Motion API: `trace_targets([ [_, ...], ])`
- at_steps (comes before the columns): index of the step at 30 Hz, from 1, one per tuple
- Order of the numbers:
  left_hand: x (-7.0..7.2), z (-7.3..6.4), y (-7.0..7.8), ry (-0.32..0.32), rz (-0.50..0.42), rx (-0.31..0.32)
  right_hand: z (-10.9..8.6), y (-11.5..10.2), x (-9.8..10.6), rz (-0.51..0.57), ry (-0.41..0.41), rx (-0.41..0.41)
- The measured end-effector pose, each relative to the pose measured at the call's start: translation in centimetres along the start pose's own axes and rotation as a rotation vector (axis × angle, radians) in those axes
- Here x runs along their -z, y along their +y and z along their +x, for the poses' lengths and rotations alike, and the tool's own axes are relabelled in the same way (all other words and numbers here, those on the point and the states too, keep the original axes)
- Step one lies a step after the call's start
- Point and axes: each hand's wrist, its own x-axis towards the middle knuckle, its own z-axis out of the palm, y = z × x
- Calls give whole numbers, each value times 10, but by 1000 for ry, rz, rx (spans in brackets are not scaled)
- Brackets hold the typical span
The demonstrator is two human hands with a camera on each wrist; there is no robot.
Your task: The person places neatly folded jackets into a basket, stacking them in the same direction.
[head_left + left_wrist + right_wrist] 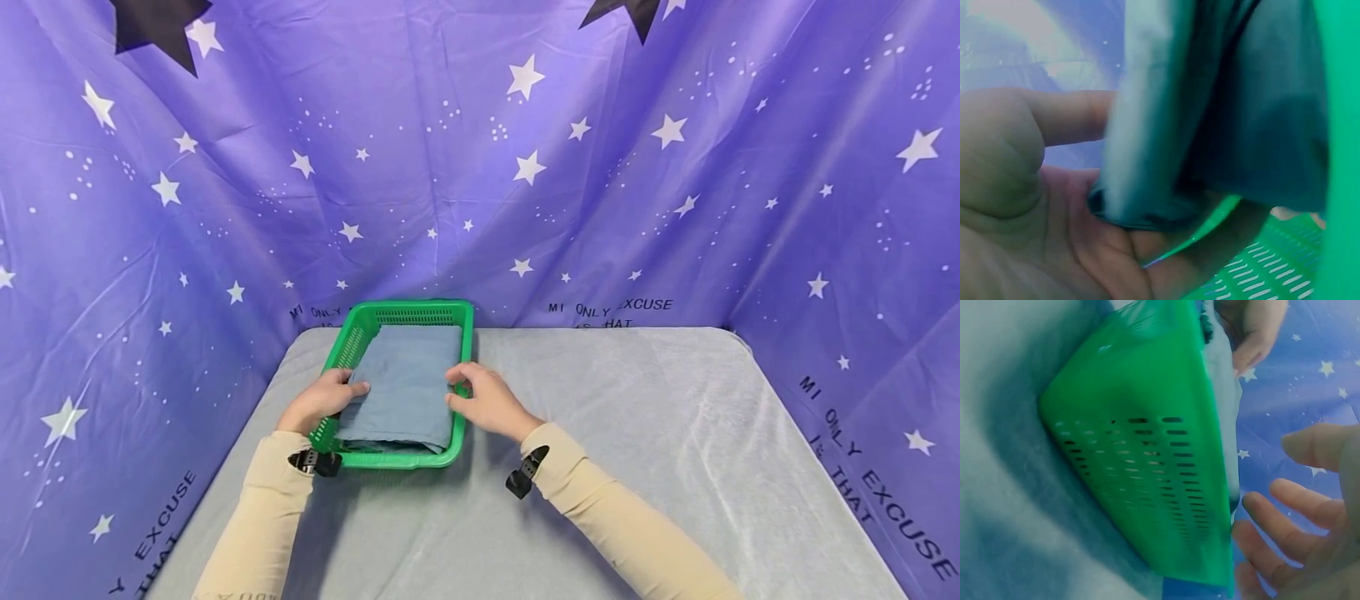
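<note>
A folded blue-grey cloth [408, 379] lies in a green plastic basket [397, 460], covering most of its inside. My left hand [322, 398] holds the cloth's left edge, thumb on top and fingers underneath. In the left wrist view the layered edge of the cloth [1147, 125] sits between that thumb and the fingers. At the basket's right rim is my right hand [491, 400], its fingers loosely bent and spread. The right wrist view has the right hand [1310, 531] beside the slotted basket wall [1129, 456], with nothing between thumb and fingers.
The basket stands on the left part of a table under a pale grey cover [645, 433]. Purple curtains [450, 167] with white stars hang behind the table and along both sides. The basket's far end is close to the back curtain.
</note>
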Motion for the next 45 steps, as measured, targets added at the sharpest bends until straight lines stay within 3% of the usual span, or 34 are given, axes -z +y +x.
trace_targets([
  [6, -2, -2, 5, -9, 148, 45, -3, 0, -6, -295, -57, 117],
  [11, -4, -4, 8, -3, 223, 49, -4, 4, -11, -426, -83, 187],
  [21, -14, -8, 29, 66, 422, 37, -1, 11, -12, -525, -103, 224],
  [28, -26, -3, 40, 96, 482, -14, 7, 12, -9, -553, -128, 180],
  [35, -33, 8, 43, 45, 526, -32, 15, 19, -12, -553, -120, 149],
  [45, -33, 21, 42, -50, 574, -1, 23, 22, -15, -632, -116, 151],
])
